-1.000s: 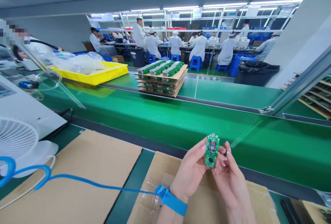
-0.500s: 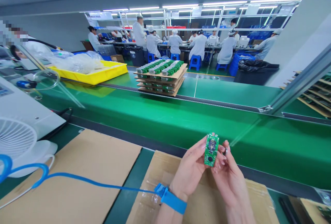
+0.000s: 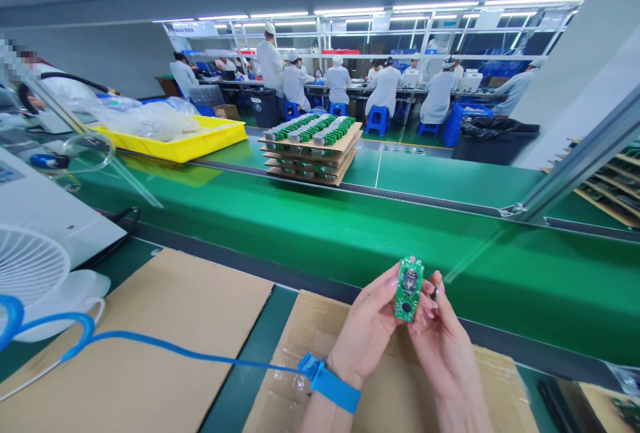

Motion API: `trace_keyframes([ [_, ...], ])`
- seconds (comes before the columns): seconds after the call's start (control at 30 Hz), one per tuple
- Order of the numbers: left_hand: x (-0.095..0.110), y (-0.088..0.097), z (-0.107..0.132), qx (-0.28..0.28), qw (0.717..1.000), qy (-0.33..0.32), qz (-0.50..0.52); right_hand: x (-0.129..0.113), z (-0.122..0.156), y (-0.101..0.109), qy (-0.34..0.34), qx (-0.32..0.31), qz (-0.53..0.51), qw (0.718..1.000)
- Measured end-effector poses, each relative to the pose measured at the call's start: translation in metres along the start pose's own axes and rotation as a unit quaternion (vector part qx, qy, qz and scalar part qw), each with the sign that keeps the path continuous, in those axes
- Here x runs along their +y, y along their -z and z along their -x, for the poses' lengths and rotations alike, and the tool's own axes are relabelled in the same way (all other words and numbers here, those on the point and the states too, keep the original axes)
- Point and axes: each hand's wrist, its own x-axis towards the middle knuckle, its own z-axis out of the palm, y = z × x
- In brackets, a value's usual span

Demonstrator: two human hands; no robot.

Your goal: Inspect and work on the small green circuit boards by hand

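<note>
A small green circuit board [image 3: 409, 291] stands almost upright over the cardboard, with a round holder in its upper half and a black round spot below. My left hand [image 3: 373, 323] is closed on the board's left edge, thumb along the side. A blue wrist strap [image 3: 336, 387] with a coiled blue cord circles my left wrist. Close to the board's right side, my right hand [image 3: 445, 339] pinches a small shiny metal piece [image 3: 437, 291] between thumb and forefinger. Fingers mostly hide that piece. The other right fingers curl near or behind the board's lower right edge; contact is unclear.
Under my hands lies a taped cardboard sheet [image 3: 295, 339]; another cardboard sheet [image 3: 165, 326] is to the left. A white fan [image 3: 35, 273] stands far left. Beyond the green belt [image 3: 300, 219] are a yellow tray [image 3: 185, 146] and stacked boards [image 3: 313, 149]. Co-workers sit farther back.
My hands, the board and the metal piece keep their places. In the background, a standing co-worker's head has turned and the person at far left has shifted slightly.
</note>
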Motion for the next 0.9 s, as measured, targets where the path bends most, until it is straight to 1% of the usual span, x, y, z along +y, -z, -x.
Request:
trace_keyframes([
  [0.23,0.0002,0.0003,0.0008,-0.002,1.0,0.001,-0.004,-0.0003,0.0015,0.0012,-0.003,-0.001,0.004,1.0],
  [0.63,0.0008,-0.0014,0.0008,-0.006,1.0,0.0,-0.004,0.0013,-0.0002,0.0042,0.006,-0.024,0.021,0.999],
  [0.9,0.001,-0.0018,0.0008,0.004,1.0,0.0,-0.003,0.0005,0.0006,0.0067,0.008,-0.035,0.031,0.999],
])
